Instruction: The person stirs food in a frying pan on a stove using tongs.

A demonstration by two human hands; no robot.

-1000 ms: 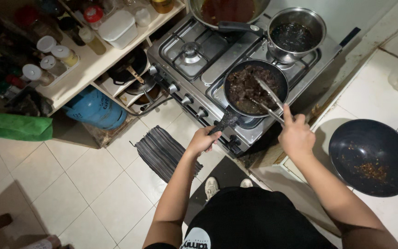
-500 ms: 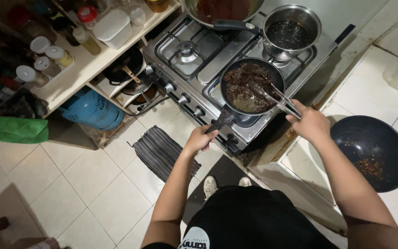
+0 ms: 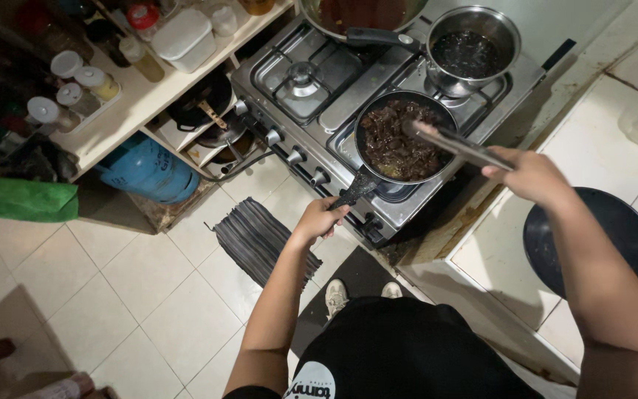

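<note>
Left hand (image 3: pixel 319 220) clamped round pan (image 3: pixel 405 137) handle. Right hand (image 3: pixel 532 174) gripping tongs (image 3: pixel 458 145) — long axis runs up-left from grip, tips over dark food (image 3: pixel 396 140).

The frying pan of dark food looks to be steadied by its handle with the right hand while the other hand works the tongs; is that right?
Not quite: the head view shows the left hand gripping the frying pan handle, while the right hand works the tongs.

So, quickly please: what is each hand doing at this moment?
Left hand: closed on the frying pan handle.
Right hand: closed on metal tongs above the frying pan.
</note>
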